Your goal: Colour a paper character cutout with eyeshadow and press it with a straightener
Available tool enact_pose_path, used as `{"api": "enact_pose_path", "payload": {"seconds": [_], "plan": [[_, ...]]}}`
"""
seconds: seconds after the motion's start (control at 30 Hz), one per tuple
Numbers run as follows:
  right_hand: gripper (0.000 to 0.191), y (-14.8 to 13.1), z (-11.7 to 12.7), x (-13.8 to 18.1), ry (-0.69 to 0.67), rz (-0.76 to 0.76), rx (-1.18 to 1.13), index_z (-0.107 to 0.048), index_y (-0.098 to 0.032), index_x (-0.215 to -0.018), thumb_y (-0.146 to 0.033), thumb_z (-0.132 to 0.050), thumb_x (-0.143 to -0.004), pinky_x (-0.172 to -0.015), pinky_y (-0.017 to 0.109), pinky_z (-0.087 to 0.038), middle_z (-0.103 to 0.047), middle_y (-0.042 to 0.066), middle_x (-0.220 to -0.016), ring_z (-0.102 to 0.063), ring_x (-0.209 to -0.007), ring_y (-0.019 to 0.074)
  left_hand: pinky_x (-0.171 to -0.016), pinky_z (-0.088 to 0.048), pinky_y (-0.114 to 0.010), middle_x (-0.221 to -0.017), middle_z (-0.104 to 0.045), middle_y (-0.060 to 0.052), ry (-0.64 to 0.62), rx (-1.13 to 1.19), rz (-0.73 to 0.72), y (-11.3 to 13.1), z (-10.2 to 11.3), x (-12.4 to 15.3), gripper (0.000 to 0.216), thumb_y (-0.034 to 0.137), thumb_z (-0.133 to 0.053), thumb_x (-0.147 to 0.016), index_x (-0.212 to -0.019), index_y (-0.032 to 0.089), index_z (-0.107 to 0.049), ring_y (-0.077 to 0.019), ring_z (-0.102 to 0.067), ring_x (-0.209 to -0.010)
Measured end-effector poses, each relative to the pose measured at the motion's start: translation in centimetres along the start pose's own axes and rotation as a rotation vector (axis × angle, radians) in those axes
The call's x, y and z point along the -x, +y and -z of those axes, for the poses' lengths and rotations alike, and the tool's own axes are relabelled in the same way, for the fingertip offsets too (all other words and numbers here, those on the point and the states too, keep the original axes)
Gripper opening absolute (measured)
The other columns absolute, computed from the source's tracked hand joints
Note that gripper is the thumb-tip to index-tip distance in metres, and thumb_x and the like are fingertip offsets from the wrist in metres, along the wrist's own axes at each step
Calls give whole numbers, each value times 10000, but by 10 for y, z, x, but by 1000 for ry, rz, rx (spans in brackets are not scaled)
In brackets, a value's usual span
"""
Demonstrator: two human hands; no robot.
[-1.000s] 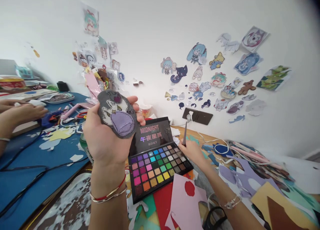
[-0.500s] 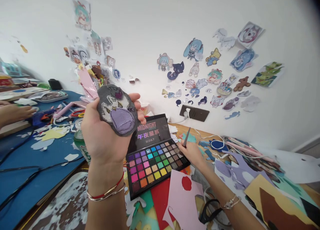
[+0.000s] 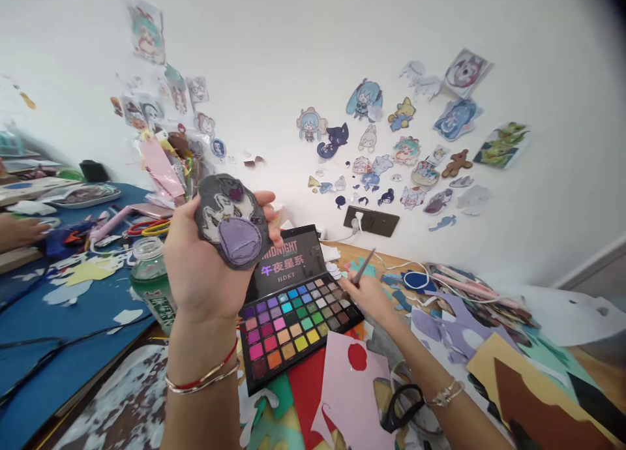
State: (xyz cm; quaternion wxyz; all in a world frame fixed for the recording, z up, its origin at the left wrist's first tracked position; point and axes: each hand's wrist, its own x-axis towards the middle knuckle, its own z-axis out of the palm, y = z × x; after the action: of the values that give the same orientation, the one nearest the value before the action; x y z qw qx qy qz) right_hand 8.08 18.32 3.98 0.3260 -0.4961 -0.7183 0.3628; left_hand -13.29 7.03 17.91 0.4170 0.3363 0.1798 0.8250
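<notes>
My left hand (image 3: 198,277) holds up a dark grey, rounded paper or foam cutout (image 3: 239,238) with a white face shape, a lilac oval and a purple patch on it. Its fingers curl behind and around the edge. Lower and to the right, my right hand (image 3: 369,297) pinches a slim grey brush (image 3: 364,267), its handle tilted up; the bristle end is hidden. That hand is over the right edge of an open eyeshadow palette (image 3: 307,326), by the brown and grey pans. The palette's black lid (image 3: 293,261) stands up behind the pans.
A green bottle (image 3: 151,280) stands left of my left forearm. Coloured paper scraps, a pink sheet (image 3: 349,385) and black-handled scissors (image 3: 403,407) lie in front. Another person's hand (image 3: 19,233) is at the far left. Cutouts and a dark power socket (image 3: 372,221) are on the wall.
The view has shifted slightly to the right, showing more of the green bottle. Both hands keep their holds, with the right still at the palette's right edge.
</notes>
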Motion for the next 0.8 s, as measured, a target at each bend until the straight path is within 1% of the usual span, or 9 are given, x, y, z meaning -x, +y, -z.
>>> {"api": "enact_pose_path", "payload": {"seconds": [0.17, 0.23, 0.37, 0.47, 0.57, 0.63, 0.67, 0.73, 0.8], "plan": [[344, -37, 24, 26, 90, -55, -481, -370, -225, -659, -516, -381, -842, -345, 184, -209, -283, -123, -372, -213, -329, 62, -540, -513, -295, -770, -690, -141, 37, -151, 113, -16, -5, -2, 409, 259, -319, -848, -756, 82, -676, -204, -621, -646], [331, -54, 31, 41, 75, -57, -623, -340, -235, -658, -523, -412, -805, -328, 182, -177, -235, -134, -371, -136, -333, 57, -536, -503, -264, -768, -694, -133, 27, -197, 168, -26, -10, 0, 400, 270, -336, -849, -760, 92, -683, -194, -620, -653], [299, -76, 37, 60, 57, -30, -792, -340, -236, -644, -468, -454, -794, -312, 180, -158, -224, -129, -389, -103, -349, 60, -594, -496, -250, -760, -692, -100, -27, -157, 340, -54, -30, 14, 394, 332, -374, -856, -778, 104, -685, -174, -611, -656], [294, -84, 41, 70, 138, 36, -846, -374, -224, -649, -432, -424, -851, -337, 171, -196, -288, -112, -387, -175, -344, 60, -598, -477, -238, -740, -686, -92, -116, -99, 553, -76, -47, 30, 425, 361, -364, -874, -801, 97, -689, -164, -608, -638], [268, -87, 45, 83, 334, 216, -694, -441, -212, -666, -373, -468, -877, -425, 180, -314, -451, -67, -482, -382, -429, 70, -629, -467, -229, -716, -678, -81, -158, -6, 693, -91, -58, 44, 447, 374, -348, -890, -824, 96, -691, -168, -621, -684], [198, -88, 47, 91, 480, 389, -395, -470, -213, -702, -298, -497, -878, -516, 199, -366, -509, -44, -610, -463, -551, 86, -667, -473, -238, -735, -681, -71, -153, 71, 737, -95, -62, 49, 430, 370, -357, -891, -825, 109, -692, -173, -627, -720], [173, -88, 47, 95, 492, 457, -228, -472, -216, -714, -264, -496, -879, -539, 204, -368, -501, -44, -641, -463, -577, 88, -678, -477, -245, -749, -683, -69, -147, 105, 749, -96, -63, 51, 423, 372, -363, -890, -826, 114, -692, -177, -629, -728], [166, -88, 49, 100, 353, 521, 18, -456, -218, -709, -219, -497, -870, -535, 204, -355, -477, -55, -636, -440, -564, 86, -677, -487, -256, -767, -683, -75, -131, 149, 773, -94, -64, 52, 427, 383, -365, -887, -829, 113, -691, -185, -632, -732], [170, -89, 52, 103, 206, 525, 115, -450, -218, -701, -216, -510, -861, -505, 200, -344, -478, -64, -612, -434, -535, 82, -667, -497, -269, -763, -679, -91, -123, 164, 790, -90, -65, 51, 459, 398, -344, -888, -829, 102, -689, -196, -634, -726]]}}
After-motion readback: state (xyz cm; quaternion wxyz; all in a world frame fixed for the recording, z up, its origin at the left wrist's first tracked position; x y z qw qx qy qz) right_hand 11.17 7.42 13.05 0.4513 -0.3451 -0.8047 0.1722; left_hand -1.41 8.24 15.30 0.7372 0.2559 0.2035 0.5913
